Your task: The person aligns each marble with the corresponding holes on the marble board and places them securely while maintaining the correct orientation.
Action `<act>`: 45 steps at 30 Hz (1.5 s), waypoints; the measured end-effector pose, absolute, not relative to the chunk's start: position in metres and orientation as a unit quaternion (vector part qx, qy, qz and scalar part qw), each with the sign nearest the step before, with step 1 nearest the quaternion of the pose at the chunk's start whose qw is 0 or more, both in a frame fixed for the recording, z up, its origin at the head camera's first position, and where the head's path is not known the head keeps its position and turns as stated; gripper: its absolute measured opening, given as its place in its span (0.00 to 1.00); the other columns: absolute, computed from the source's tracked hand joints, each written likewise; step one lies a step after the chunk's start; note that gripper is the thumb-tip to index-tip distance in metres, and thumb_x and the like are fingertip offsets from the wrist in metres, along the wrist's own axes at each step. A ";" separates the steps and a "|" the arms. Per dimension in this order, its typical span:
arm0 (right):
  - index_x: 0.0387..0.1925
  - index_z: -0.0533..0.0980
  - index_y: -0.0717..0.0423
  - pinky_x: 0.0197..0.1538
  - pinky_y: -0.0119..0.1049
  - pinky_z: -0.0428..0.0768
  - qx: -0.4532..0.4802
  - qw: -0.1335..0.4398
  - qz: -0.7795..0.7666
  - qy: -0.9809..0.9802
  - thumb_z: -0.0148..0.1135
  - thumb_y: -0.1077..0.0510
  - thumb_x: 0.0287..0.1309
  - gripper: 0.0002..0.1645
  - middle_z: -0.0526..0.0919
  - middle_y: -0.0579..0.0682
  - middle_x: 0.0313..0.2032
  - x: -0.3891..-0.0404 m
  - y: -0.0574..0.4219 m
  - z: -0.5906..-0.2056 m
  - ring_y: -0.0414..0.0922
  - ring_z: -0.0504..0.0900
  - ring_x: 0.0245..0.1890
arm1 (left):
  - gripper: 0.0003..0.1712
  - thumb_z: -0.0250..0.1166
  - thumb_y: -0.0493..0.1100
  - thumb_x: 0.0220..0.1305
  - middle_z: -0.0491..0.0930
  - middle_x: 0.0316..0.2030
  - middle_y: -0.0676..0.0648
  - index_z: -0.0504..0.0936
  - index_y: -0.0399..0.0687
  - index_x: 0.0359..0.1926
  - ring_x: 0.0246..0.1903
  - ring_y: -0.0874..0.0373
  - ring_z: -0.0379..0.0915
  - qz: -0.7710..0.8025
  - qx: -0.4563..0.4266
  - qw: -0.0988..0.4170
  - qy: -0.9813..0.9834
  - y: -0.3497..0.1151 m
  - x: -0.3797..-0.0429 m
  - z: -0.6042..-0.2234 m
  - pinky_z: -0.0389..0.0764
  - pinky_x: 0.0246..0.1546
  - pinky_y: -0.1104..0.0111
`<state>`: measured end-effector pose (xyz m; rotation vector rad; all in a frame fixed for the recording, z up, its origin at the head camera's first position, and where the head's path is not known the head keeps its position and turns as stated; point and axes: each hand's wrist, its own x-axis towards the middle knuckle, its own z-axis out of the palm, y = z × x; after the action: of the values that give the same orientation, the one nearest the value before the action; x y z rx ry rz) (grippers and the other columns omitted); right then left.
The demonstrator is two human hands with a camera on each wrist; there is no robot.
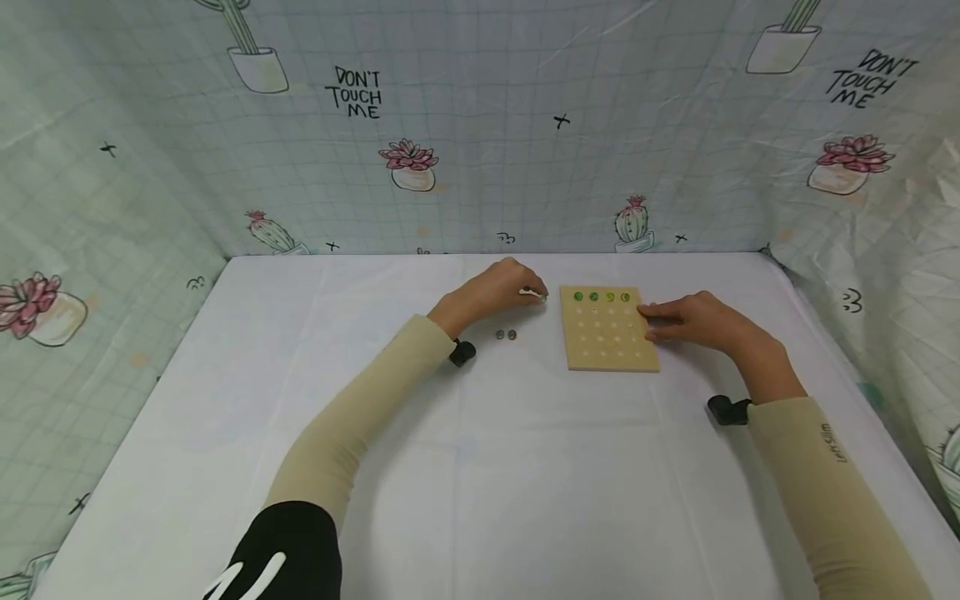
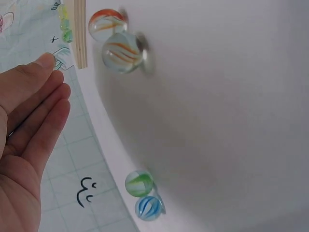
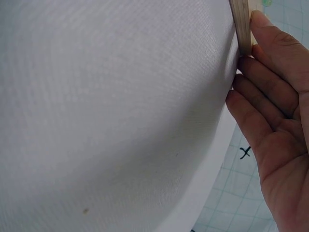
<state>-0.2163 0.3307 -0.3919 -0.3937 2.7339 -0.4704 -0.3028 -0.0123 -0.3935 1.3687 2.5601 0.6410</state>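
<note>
My left hand [image 1: 501, 292] is left of a square wooden pegboard [image 1: 611, 337], thumb and fingers pinched together. A small greenish glassy marble [image 1: 543, 298] shows at its fingertips in the head view; the left wrist view hides it behind the thumb. Two clear marbles with orange swirls [image 2: 121, 53] lie side by side on the table below that hand. Farther off in the left wrist view are a green-swirled marble [image 2: 139, 183] and a blue-swirled marble [image 2: 148, 208], touching. My right hand [image 1: 705, 321] holds the board's right edge, thumb on top and fingers along the side.
Several green and yellowish marbles [image 1: 610, 297] sit in the board's back row; rows of small hollows [image 1: 609, 340] fill the rest. The table has a white cover [image 1: 480, 467]. A printed curtain [image 1: 480, 150] hangs along its back and sides.
</note>
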 end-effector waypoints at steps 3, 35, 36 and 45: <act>0.70 0.71 0.51 0.67 0.65 0.67 -0.134 0.174 -0.163 0.962 0.68 0.42 0.64 0.37 0.70 0.61 0.68 -0.216 0.330 -0.392 0.66 0.66 0.69 | 0.12 0.69 0.38 0.68 0.88 0.49 0.47 0.89 0.41 0.50 0.49 0.59 0.84 0.224 0.456 0.082 0.857 -0.009 -0.304 -0.396 0.81 0.51 0.73; 0.69 0.72 0.53 0.66 0.66 0.68 -0.153 0.173 -0.161 0.960 0.68 0.41 0.64 0.38 0.72 0.63 0.66 -0.219 0.331 -0.391 0.67 0.67 0.68 | 0.13 0.76 0.39 0.60 0.89 0.44 0.51 0.91 0.46 0.46 0.43 0.64 0.82 0.316 0.356 0.133 0.869 0.044 -0.297 -0.407 0.79 0.46 0.78; 0.69 0.72 0.53 0.66 0.66 0.68 -0.153 0.174 -0.161 0.959 0.67 0.40 0.64 0.38 0.71 0.63 0.66 -0.220 0.331 -0.391 0.67 0.67 0.68 | 0.13 0.76 0.40 0.60 0.89 0.44 0.52 0.91 0.46 0.46 0.44 0.64 0.81 0.313 0.348 0.135 0.873 0.045 -0.297 -0.407 0.78 0.46 0.78; 0.69 0.71 0.53 0.66 0.66 0.68 -0.145 0.177 -0.161 0.960 0.68 0.42 0.64 0.37 0.71 0.63 0.67 -0.220 0.330 -0.391 0.68 0.67 0.68 | 0.10 0.77 0.40 0.59 0.88 0.41 0.53 0.91 0.48 0.43 0.40 0.63 0.78 0.301 0.289 0.118 0.901 0.056 -0.287 -0.404 0.78 0.43 0.75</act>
<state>-0.2198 0.3296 -0.3910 -0.4115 2.7162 -0.4567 -0.2874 0.0562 -0.4041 0.8441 2.6361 0.8817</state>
